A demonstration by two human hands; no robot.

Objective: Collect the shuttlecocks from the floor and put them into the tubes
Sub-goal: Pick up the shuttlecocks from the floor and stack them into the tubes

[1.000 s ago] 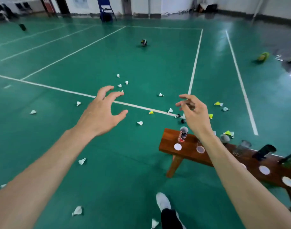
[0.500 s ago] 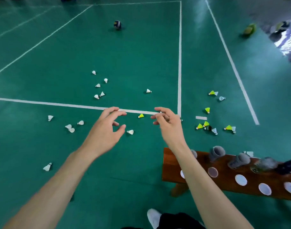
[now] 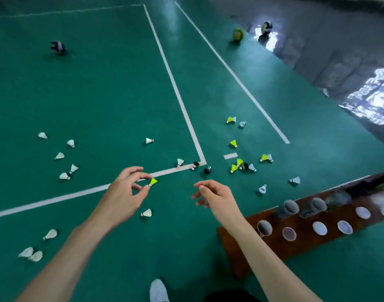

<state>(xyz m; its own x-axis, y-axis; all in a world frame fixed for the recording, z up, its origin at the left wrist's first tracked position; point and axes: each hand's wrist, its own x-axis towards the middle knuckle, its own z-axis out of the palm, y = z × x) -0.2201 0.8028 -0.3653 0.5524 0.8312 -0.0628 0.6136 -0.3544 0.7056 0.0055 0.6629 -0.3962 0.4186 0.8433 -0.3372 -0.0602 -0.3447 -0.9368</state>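
Both hands out over the court, nothing gripped!
The left hand point(image 3: 123, 188) hangs with loosely curled fingers, a yellow shuttlecock point(image 3: 153, 182) on the floor showing just past its fingertips; the right hand point(image 3: 215, 196) is relaxed and holds nothing. Eleven white shuttlecocks point(image 3: 59, 156) lie left of the court line point(image 3: 178, 94), six yellow ones right of it. On the wooden bench point(image 3: 274, 247), five tubes point(image 3: 291, 207) look blurred, contents unreadable, five round lids point(image 3: 319, 228) beside them.

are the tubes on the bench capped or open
Open, for the two clearest: the tubes show dark open mouths, with round lids lying flat on the bench. Farther tubes are too blurred to tell.
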